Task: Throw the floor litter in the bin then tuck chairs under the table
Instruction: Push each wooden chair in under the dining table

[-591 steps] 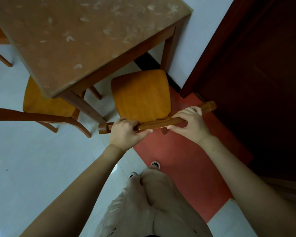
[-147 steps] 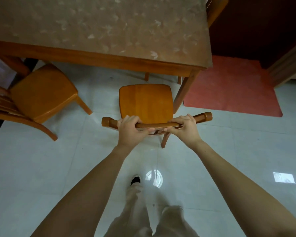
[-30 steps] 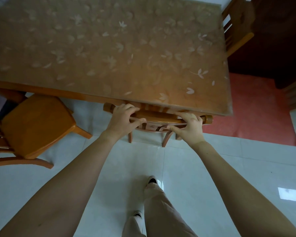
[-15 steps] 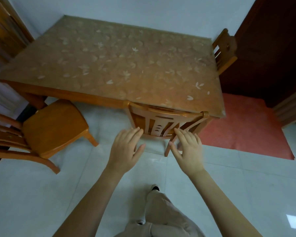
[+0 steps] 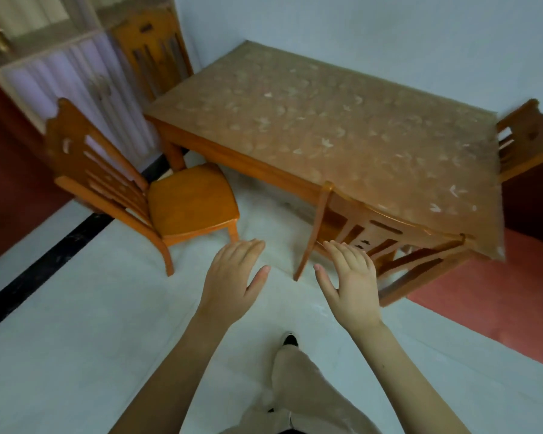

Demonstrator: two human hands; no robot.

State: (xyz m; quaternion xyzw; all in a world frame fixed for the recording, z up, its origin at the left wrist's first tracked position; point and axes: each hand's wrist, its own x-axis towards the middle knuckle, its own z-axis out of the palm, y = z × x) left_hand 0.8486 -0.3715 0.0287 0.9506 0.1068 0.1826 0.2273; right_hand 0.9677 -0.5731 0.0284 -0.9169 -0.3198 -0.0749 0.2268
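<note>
Near the table's (image 5: 326, 126) left corner, we must grip the pulled-out chair (image 5: 188, 202) evenly with left hand (image 5: 232, 283) and right hand (image 5: 351, 286), both open now.

A home dining room: a wooden bench (image 5: 342, 133) under patterned plastic, matching slat-backed chairs (image 5: 157, 195), white tiled floor (image 5: 76, 324), curtained cabinet (image 5: 85, 79).

Four chairs (image 5: 185, 202) (image 5: 157, 48) (image 5: 386, 242) (image 5: 524, 142), one table (image 5: 342, 133), one red mat (image 5: 483, 305) — two hands (image 5: 232, 283) (image 5: 351, 286)
</note>
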